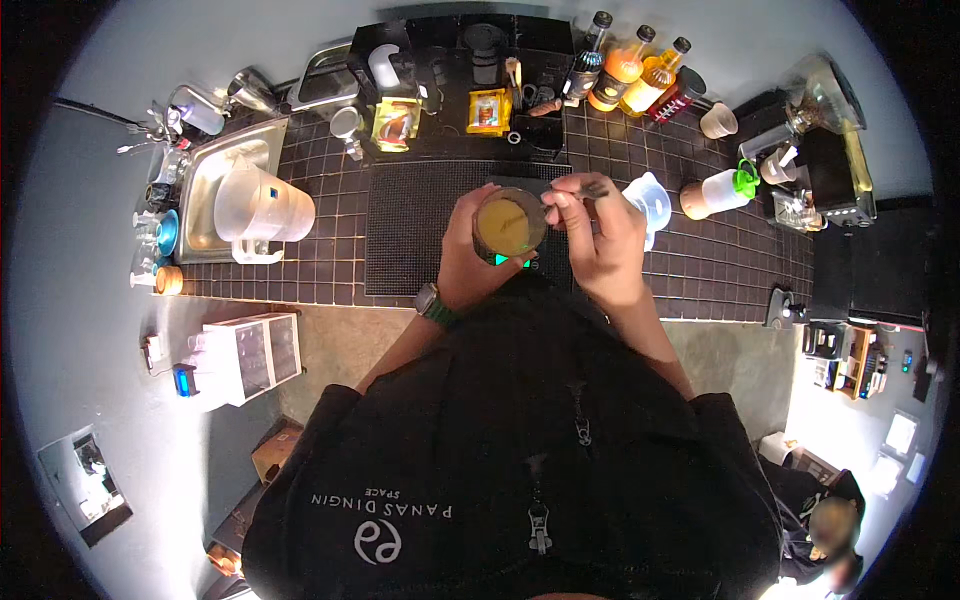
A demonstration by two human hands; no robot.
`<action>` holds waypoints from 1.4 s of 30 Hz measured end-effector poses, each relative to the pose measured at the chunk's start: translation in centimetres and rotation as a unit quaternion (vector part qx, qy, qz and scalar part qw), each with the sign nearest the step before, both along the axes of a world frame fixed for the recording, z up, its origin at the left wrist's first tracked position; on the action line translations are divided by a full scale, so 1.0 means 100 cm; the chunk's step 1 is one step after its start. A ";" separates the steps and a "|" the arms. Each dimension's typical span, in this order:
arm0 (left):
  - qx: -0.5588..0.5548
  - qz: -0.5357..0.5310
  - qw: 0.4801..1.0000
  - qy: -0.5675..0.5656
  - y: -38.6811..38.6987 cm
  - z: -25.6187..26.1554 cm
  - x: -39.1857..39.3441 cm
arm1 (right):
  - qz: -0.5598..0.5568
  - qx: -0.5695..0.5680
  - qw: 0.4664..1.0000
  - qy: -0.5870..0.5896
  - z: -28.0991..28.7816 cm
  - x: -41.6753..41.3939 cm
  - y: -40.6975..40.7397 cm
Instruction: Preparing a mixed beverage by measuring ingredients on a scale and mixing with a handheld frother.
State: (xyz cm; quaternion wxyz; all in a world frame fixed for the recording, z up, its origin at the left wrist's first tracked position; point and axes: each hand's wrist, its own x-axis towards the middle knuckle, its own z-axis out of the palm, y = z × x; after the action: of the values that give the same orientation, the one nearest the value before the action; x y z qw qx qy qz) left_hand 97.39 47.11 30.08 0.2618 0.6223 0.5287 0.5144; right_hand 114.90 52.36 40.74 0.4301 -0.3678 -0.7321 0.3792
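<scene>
My left hand (465,255) is wrapped around a clear glass (510,221) of yellowish-brown liquid. Just right of the rim, my right hand (611,232) pinches a thin utensil (595,190), perhaps a spoon; the fingers hide part of it. A lit green display (513,260) shows below the glass, partly covered by my left hand. Both hands are over a black rubber bar mat (409,240) on the tiled counter (330,262). Close to the right of my right hand stands a translucent plastic jug (651,201).
A large plastic measuring jug (262,206) stands by the steel sink (199,202). Behind the mat are yellow packets (490,112) and several bottles (619,75). A green-capped bottle (720,191) and a grinder (840,157) are at right. Another person (817,517) is at lower right.
</scene>
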 end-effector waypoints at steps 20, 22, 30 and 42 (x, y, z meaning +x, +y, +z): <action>0.020 0.031 0.998 0.048 0.003 0.002 -0.004 | -0.114 -0.030 0.960 0.253 0.011 0.040 0.021; 0.038 0.045 0.996 0.072 0.002 0.004 -0.004 | -0.116 -0.080 0.946 0.291 -0.001 0.053 0.027; 0.024 0.033 0.998 0.057 0.002 -0.004 -0.002 | -0.129 -0.129 0.928 0.324 -0.040 0.068 0.023; 0.003 0.049 0.996 0.072 0.003 -0.008 -0.004 | -0.162 -0.159 0.915 0.334 -0.046 0.076 0.030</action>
State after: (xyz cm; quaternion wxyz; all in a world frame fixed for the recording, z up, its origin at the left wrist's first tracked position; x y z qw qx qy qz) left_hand 96.95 47.41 29.31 0.1959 0.6319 0.5745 0.4820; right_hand 122.53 55.39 36.10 0.6409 -0.3965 -0.4059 0.5170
